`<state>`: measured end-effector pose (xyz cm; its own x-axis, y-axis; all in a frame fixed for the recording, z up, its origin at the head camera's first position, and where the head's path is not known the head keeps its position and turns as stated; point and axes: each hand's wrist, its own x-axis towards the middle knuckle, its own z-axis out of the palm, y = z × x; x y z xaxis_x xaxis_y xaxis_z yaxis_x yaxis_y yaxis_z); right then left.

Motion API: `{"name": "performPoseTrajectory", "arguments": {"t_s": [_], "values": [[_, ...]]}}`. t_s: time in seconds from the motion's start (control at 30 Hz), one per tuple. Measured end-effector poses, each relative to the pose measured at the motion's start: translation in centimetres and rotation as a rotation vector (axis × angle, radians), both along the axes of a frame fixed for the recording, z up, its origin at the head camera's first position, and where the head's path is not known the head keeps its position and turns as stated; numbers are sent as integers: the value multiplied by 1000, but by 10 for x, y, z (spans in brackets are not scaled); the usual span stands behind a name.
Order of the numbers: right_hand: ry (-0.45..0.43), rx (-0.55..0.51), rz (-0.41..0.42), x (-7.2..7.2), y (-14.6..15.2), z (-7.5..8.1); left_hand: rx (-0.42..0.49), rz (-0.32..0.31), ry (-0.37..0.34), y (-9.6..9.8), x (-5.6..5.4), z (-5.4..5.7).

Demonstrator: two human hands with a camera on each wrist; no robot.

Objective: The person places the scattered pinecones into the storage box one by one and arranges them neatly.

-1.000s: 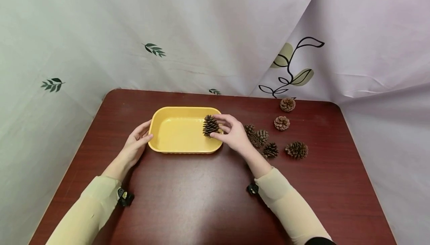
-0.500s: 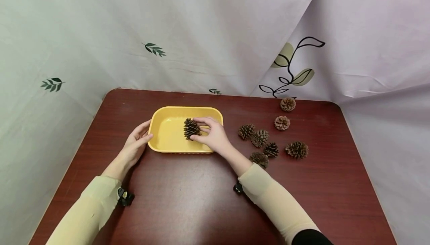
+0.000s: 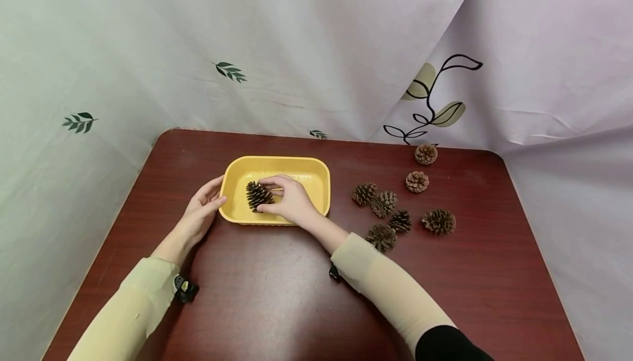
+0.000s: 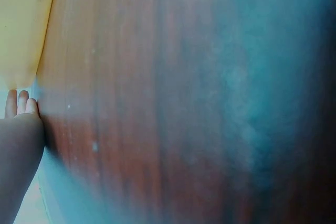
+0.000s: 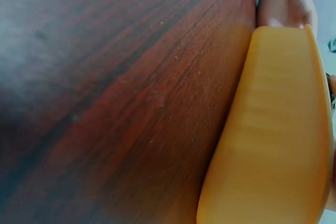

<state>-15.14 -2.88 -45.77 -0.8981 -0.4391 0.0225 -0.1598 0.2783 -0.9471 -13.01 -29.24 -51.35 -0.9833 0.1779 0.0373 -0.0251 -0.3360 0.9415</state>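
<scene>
In the head view, a yellow rectangular tray (image 3: 323,207) with raised walls stands on the dark red table. My left hand (image 3: 198,215) holds its left end, the thumb at the rim and the other fingers along the outer wall. The left wrist view shows the fingers (image 4: 23,103) of that hand against the tray (image 4: 21,30). My right hand (image 3: 292,203) reaches over the tray's front wall and grips a dark brown pine cone (image 3: 257,196) between thumb and fingers, inside the rim. Whether the cone touches the tray floor I cannot tell. The right wrist view mostly shows the tray's outer wall (image 5: 262,129).
Several pine cones lie right of the tray, among them a near one (image 3: 381,237), a pair with one cone (image 3: 383,204) in front, and a far one (image 3: 426,154) by the back edge. A pale curtain (image 3: 296,48) hangs behind the table (image 3: 277,273).
My right hand has carried the pine cone leftward, from the tray's right end to its left half. The left hand stays on the tray. The cones at right come out from behind the right arm.
</scene>
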Motion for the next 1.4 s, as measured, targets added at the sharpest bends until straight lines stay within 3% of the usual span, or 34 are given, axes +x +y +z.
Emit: {"name": "performPoseTrajectory", "arguments": {"t_s": [0.57, 0.87, 1.17, 1.4], "values": [[146, 291, 159, -18, -32, -5, -2, 0, -2, 0, 0, 2], [108, 324, 209, -21, -32, -6, 3, -2, -5, 1, 0, 2], [234, 457, 244, -22, -38, -6, -10, -3, -3, 1, 0, 2], [233, 469, 243, -23, -47, -8, 15, -10, 3, 1, 1, 0]]}}
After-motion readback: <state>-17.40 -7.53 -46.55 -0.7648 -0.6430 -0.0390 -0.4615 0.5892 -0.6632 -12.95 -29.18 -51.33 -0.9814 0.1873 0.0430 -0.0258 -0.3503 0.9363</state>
